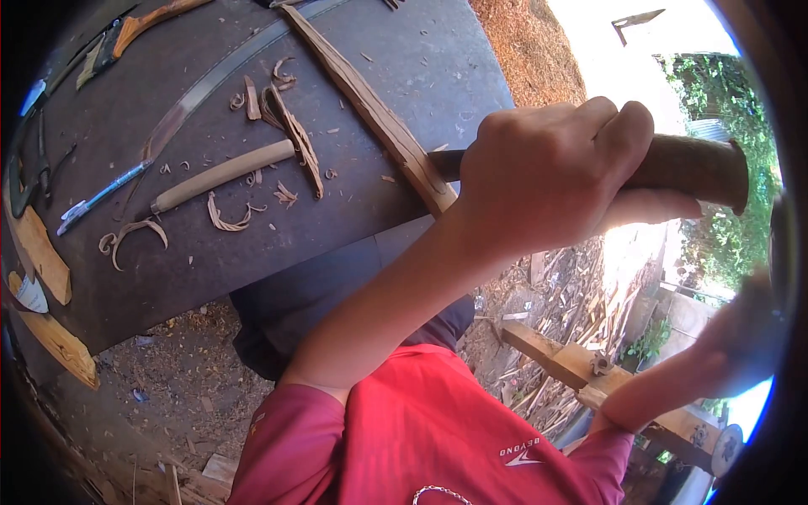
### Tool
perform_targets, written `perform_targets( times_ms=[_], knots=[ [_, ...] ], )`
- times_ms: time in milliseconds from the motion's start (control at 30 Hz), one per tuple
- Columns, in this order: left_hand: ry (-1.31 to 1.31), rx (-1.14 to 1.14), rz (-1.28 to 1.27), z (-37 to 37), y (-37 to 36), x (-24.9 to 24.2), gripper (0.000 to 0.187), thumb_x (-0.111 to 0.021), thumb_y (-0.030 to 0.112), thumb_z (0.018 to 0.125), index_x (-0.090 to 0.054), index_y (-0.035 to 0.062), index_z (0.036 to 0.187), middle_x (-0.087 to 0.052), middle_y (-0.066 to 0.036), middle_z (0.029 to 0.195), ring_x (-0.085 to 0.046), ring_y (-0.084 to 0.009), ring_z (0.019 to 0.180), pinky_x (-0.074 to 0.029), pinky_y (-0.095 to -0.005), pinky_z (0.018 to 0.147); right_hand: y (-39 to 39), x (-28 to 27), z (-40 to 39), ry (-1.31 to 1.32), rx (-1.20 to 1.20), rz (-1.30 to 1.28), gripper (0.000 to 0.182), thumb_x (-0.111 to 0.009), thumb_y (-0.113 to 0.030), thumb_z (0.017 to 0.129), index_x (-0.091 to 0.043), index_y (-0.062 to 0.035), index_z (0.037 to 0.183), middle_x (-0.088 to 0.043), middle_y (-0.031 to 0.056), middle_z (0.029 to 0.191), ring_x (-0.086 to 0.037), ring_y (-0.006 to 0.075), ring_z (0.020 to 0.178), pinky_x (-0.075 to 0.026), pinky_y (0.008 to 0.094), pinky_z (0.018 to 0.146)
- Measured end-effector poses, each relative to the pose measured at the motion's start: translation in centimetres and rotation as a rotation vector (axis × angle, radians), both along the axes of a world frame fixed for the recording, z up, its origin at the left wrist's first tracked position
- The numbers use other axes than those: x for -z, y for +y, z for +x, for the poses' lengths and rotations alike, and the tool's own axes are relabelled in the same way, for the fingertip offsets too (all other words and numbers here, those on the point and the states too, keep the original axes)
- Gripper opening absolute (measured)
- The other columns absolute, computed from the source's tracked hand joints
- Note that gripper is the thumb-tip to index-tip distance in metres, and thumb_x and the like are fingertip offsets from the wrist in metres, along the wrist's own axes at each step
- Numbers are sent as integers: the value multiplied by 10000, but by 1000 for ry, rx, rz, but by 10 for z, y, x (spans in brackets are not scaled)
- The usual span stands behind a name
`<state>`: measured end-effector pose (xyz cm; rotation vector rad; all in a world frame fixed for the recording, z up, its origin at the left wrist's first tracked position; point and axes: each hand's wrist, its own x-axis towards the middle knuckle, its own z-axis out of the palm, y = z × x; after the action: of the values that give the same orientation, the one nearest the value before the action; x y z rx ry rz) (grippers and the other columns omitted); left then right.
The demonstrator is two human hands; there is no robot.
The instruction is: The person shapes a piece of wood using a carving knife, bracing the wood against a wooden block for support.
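My left hand (560, 160) is closed around the thick, dark handle of a chisel (690, 171), whose butt end flares out at the right. Its short dark blade shows left of my fist, with the tip right at a long wooden strip (370, 97). That strip lies across the dark worktop (337, 227), one end at the near edge. Raised at the far right, my right hand (749, 324) is smeared by motion and its fingers do not show. A dark, partly cut-off object (781, 244) appears just above it.
Curled shavings (229, 215) surround a round wooden handle (223, 175) on the worktop. A blue pen (105, 198) and a long curved metal strip (202, 88) lie farther left. Pale wood pieces (46, 252) sit by the left edge. A wooden beam (581, 366) stands below my right arm.
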<state>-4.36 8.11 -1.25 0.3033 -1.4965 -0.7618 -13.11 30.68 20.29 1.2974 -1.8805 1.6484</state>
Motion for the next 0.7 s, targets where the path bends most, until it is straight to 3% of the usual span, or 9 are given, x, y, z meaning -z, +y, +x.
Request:
perform_targets(
  times_ms=[67,133,267,333,400,500,567,667,700],
  knots=[
    [-12,3,-10,3,0,-2,648,-718,739,817,-531,118,812,-566,-29,621,-646,-198,497,-476,-348,416,23,8,-14,-48,157,102,579,-503,-469,1075,-451,-42,1464,-587,165,1279,-643,307,950,-556,422,780],
    [-51,13,-13,7,0,-3,646,-719,738,818,-539,118,811,-571,-30,622,-652,-201,502,-478,-348,418,36,2,-18,-128,162,159,597,-495,-482,1077,-440,-35,1469,-574,167,1294,-636,313,950,-553,429,780],
    [-86,4,-10,15,0,-2,645,-714,738,823,-546,116,814,-583,-33,628,-660,-204,510,-486,-348,425,-7,-44,30,-323,-107,60,633,-480,-509,1079,-417,-22,1479,-549,171,1325,-622,326,949,-546,442,780],
    [-79,11,-11,13,-1,-3,642,-712,736,827,-548,115,816,-589,-36,632,-662,-207,513,-490,-349,428,-20,-53,23,-237,-517,88,598,-474,-477,1097,-419,-19,1477,-541,165,1338,-622,338,946,-549,457,781],
    [-67,4,-15,13,-2,-3,644,-711,737,827,-549,114,816,-590,-41,633,-663,-211,513,-492,-349,429,-20,-1,17,143,-55,-2,682,-519,-378,1008,-505,166,1420,-639,275,1280,-645,341,1088,-535,423,979],
    [-41,10,-15,9,-1,-3,645,-711,737,829,-549,113,817,-591,-43,634,-664,-214,516,-492,-348,430,29,2,-11,-86,178,219,667,-520,-40,961,-308,92,1578,-569,226,1418,-706,235,982,-567,317,837],
    [-41,5,-17,9,-3,-3,643,-710,736,831,-550,113,818,-592,-42,637,-666,-214,519,-492,-347,430,16,-5,-4,-217,42,263,657,-511,-58,984,-286,49,1593,-547,201,1429,-699,237,962,-574,324,803],
    [-75,26,-3,17,1,0,640,-708,732,835,-552,112,821,-596,-41,643,-669,-216,523,-492,-348,430,-34,-41,44,-401,-559,170,585,-481,-449,1103,-419,-4,1478,-551,175,1325,-619,350,1008,-560,454,843],
    [-67,33,-2,16,0,0,639,-708,730,837,-553,111,821,-596,-42,644,-669,-217,524,-492,-349,430,-38,-43,47,-366,-601,157,571,-481,-428,1102,-425,-2,1479,-558,172,1324,-622,340,1001,-560,445,841]
  ],
)
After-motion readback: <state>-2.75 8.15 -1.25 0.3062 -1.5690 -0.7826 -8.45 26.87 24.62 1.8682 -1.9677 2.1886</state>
